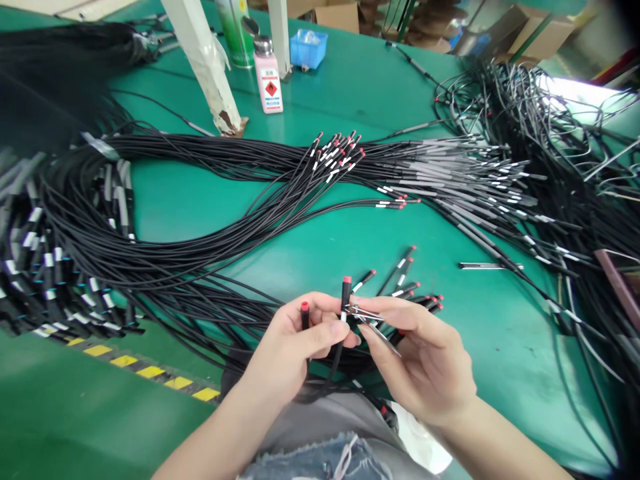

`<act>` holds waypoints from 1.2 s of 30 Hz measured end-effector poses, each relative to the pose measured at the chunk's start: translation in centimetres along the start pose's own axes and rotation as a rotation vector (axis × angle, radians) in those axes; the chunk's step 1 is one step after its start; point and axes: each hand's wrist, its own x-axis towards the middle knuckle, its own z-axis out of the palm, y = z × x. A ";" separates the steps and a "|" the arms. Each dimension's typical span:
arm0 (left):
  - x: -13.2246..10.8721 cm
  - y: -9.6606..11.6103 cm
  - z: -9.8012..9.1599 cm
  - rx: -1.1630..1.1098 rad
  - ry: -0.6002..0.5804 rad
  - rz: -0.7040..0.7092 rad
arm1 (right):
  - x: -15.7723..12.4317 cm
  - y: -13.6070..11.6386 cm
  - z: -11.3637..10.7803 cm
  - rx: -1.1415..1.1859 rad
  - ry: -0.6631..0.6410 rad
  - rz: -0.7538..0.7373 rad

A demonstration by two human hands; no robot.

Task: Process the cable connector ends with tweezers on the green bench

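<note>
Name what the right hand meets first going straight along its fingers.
Probably the upright black, red-tipped cable end at the fingertips of the left hand; depth is hard to judge.

Green tabletop under and around the fingers; chipped white post beyond them, leftward; second post farther off; cardboard box past the far edge; green floor, yellow-black striping left of the fingers

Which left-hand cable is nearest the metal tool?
The cable at the fingertips of the left hand, beside the tool; the other cable sits farther left.
</note>
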 end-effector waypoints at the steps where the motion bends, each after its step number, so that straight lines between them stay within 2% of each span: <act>1: 0.0 0.0 0.0 0.004 -0.002 -0.003 | 0.1 0.0 -0.1 -0.022 -0.013 -0.018; 4: 0.0 0.0 0.0 0.012 -0.018 -0.021 | 0.2 -0.2 -0.2 -0.046 -0.026 -0.042; 8: 0.0 0.0 0.1 0.005 -0.025 -0.033 | 0.2 -0.3 -0.1 0.010 0.032 0.034; 11: 0.0 0.0 0.1 -0.006 -0.022 -0.027 | 0.1 -0.3 -0.1 0.050 0.061 0.031; 16: -0.1 -0.1 0.2 -0.032 -0.033 -0.014 | 0.2 -0.2 0.1 0.066 0.043 -0.016; 26: 0.0 -0.2 0.3 -0.035 -0.036 0.000 | 0.2 -0.3 0.2 -0.008 0.009 0.028; 36: -0.2 -0.3 0.0 0.034 -0.023 0.046 | -0.1 0.4 -0.3 -0.100 -0.052 -0.070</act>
